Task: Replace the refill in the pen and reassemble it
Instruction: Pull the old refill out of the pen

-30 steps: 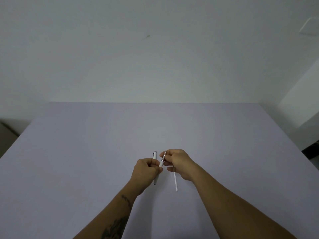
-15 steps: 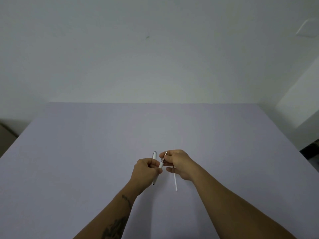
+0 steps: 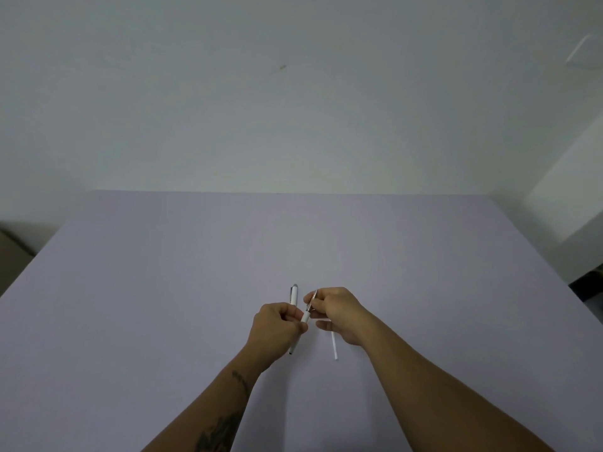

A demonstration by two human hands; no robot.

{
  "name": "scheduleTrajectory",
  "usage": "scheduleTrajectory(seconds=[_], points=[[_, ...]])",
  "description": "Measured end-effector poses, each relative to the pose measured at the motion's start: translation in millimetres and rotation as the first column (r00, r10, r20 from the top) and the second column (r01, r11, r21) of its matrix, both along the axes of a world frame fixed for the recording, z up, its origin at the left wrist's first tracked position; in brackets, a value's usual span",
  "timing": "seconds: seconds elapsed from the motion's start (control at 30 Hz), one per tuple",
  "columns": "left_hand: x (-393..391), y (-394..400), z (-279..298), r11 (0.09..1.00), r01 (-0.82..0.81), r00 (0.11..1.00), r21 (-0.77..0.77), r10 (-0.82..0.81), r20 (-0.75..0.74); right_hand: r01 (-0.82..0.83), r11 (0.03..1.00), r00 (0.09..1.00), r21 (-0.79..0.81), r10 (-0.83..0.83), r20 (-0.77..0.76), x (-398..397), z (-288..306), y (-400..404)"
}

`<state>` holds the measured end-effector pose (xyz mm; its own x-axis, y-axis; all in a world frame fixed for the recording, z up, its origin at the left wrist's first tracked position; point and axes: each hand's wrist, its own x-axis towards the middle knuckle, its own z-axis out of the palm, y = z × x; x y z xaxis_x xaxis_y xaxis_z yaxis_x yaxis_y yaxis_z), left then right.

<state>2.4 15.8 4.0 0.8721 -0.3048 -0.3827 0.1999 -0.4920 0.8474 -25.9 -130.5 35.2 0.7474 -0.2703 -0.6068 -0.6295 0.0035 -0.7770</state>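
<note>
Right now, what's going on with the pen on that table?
A person is working on a white pen over the lavender table. The left hand holds a short white pen section while the right hand pinches a thin metal-tipped refill at its top end. A longer white pen piece lies partly under the left hand, and a thin white refill tube lies below the right. The pen isn't reassembled yet.

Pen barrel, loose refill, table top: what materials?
Pen barrel: likely glossy white plastic; smooth sheen, dark clip of unclear material. Refill: thin white tube, probably plastic; matte. Table: matte lavender surface without glare; laminate or paper cover, cannot tell.
</note>
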Motion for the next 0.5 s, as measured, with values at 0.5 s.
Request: scheduleTrajectory(seconds=[0.5], points=[[-0.9,1.3,-1.0,1.0,0.016,1.0,0.017,-0.016,-0.009,0.007,0.999,1.0,-0.052,-0.008,-0.005,-2.5,-6.1,1.9]])
